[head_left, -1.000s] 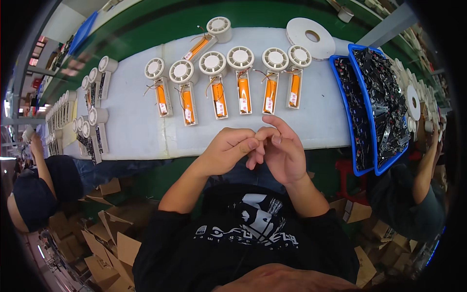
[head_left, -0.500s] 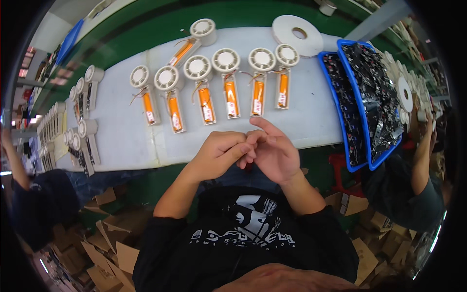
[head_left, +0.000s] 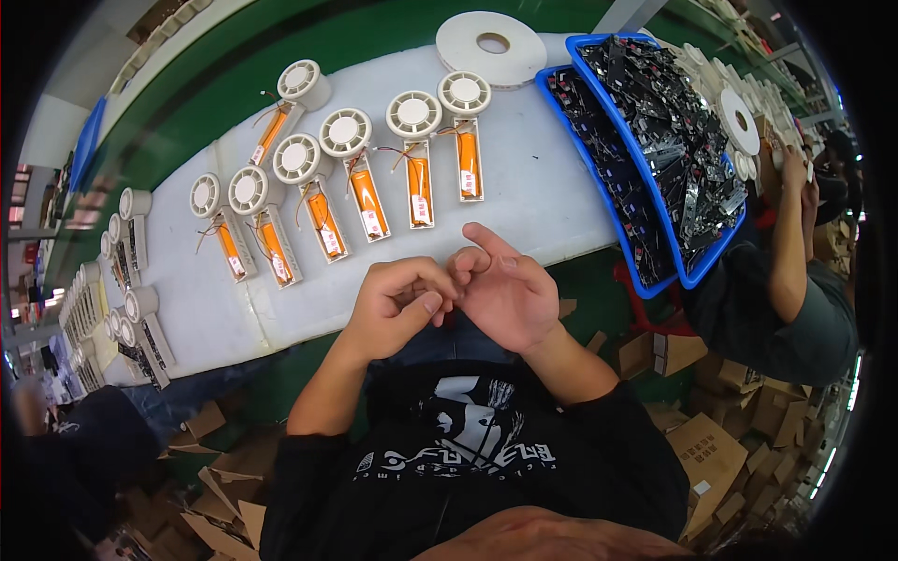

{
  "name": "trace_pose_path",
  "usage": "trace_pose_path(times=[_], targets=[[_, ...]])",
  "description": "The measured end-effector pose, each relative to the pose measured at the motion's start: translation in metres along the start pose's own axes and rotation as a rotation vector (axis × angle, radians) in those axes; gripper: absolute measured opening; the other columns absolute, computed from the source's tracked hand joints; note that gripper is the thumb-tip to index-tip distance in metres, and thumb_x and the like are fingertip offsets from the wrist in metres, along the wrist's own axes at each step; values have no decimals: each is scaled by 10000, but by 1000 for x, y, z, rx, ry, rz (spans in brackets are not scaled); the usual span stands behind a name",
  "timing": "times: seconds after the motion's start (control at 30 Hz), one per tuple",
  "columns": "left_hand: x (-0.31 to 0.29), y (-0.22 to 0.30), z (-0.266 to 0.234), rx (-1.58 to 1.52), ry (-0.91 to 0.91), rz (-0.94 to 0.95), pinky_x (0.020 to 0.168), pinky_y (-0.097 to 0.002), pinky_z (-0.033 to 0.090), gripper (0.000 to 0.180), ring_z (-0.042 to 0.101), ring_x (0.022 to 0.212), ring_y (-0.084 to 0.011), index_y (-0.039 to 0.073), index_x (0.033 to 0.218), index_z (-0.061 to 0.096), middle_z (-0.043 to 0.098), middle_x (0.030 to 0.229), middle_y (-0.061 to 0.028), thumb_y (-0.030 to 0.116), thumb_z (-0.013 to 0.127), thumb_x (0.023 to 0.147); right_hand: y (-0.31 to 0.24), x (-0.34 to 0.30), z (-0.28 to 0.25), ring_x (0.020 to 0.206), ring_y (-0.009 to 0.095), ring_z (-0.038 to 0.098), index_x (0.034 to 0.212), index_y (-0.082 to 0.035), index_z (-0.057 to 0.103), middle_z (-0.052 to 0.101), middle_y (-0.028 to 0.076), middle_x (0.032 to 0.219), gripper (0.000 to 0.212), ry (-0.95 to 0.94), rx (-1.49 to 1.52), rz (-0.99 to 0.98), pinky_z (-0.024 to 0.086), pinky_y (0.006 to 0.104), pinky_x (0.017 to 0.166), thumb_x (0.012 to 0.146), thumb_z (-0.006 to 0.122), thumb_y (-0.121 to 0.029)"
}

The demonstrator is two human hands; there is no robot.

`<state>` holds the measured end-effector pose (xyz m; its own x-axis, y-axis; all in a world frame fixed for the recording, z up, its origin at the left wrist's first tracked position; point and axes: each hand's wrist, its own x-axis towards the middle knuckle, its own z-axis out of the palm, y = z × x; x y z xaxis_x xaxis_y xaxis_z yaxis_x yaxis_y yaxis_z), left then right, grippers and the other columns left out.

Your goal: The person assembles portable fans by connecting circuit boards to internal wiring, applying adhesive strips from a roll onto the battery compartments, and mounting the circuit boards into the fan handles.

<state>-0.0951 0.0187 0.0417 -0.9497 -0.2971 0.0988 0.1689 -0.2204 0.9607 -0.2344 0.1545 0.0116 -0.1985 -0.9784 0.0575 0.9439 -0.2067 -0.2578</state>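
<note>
In front of my chest, at the table's near edge, my two hands are close together. My left hand (head_left: 393, 307) is loosely curled, with a gap between thumb and fingers and nothing seen in it. Palm up, my right hand (head_left: 510, 297) has its index finger stretched out and its other fingers partly bent, also holding nothing. The fingertips meet or nearly meet. Beyond them lie several white handheld fans with open handles and orange battery cells, among them one fan (head_left: 368, 201) in the middle and another (head_left: 419, 192) nearest my hands. Thin wires stick out by the fan heads.
At the right, two overlapping blue trays (head_left: 645, 196) hold many dark circuit boards. A white tape roll (head_left: 449, 42) lies at the back of the white table (head_left: 543, 201). More fans (head_left: 140, 304) stand at the left. People sit at both sides; cardboard boxes (head_left: 706, 458) litter the floor.
The view has turned, so the table's things sit tilted and further left. My left fingers have loosened from the right hand's fingers, and the hands are slightly further apart.
</note>
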Motion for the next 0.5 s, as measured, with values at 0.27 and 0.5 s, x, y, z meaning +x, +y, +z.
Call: trace_pose_path(times=[0.27, 0.5], targets=[[-10, -9, 0, 191, 1, -25, 616, -272, 498, 213, 610, 641, -131, -15, 845, 652, 651, 728, -72, 45, 517, 998, -37, -30, 47, 902, 258, 591, 1338, -18, 529, 656, 159, 1035, 436, 149, -822, -186, 463, 394, 834, 945, 571, -204], [-24, -35, 33, 338, -225, -259, 568, -272, 504, 297, 649, 614, -139, -14, 791, 689, 713, 828, -119, 106, 538, 1017, -144, -74, 95, 785, 203, 647, 1020, 15, 662, 693, 112, 839, 239, 717, -1917, -819, 498, 366, 707, 935, 665, -209]])
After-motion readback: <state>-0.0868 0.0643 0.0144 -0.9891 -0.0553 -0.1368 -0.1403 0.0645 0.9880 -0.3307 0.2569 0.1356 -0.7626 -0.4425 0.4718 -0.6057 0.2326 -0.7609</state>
